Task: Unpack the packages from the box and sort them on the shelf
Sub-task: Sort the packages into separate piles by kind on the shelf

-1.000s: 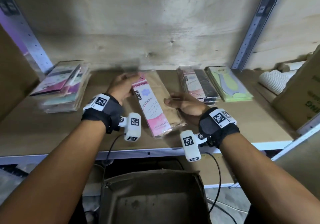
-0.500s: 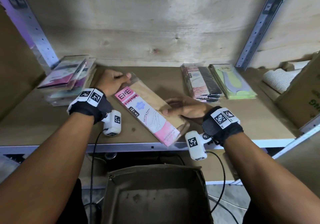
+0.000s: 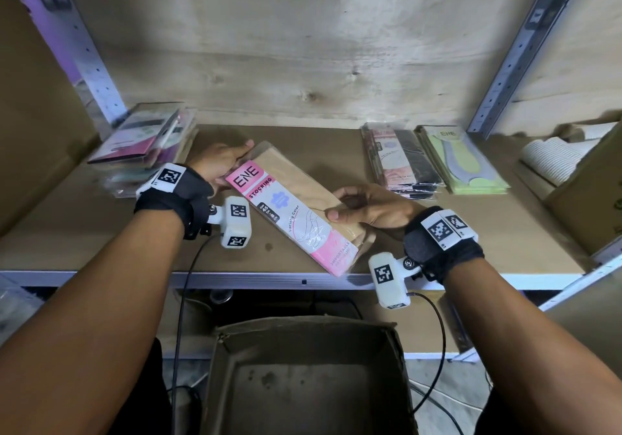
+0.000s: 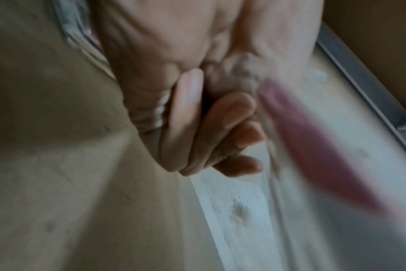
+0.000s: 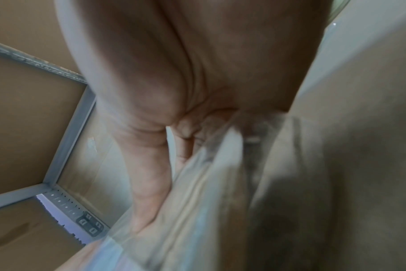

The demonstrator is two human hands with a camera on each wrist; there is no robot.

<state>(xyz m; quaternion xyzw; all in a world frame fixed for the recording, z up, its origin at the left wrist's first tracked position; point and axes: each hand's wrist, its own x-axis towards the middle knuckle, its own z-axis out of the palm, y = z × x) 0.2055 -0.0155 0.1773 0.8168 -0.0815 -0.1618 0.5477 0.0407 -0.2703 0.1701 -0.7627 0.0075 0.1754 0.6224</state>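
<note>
Two hands [image 3: 218, 161] [image 3: 370, 207] | one stocking package [image 3: 296, 209] | three shelf stacks [image 3: 148, 145] [image 3: 400, 161] [image 3: 464, 161]

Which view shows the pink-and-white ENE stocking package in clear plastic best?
The head view: the pink-and-white ENE stocking package lies diagonally on the brown shelf board, label readable, left hand and right hand gripping its ends. The left wrist view shows only a blurred pink streak, the right wrist view only its beige side and plastic edge.
</note>
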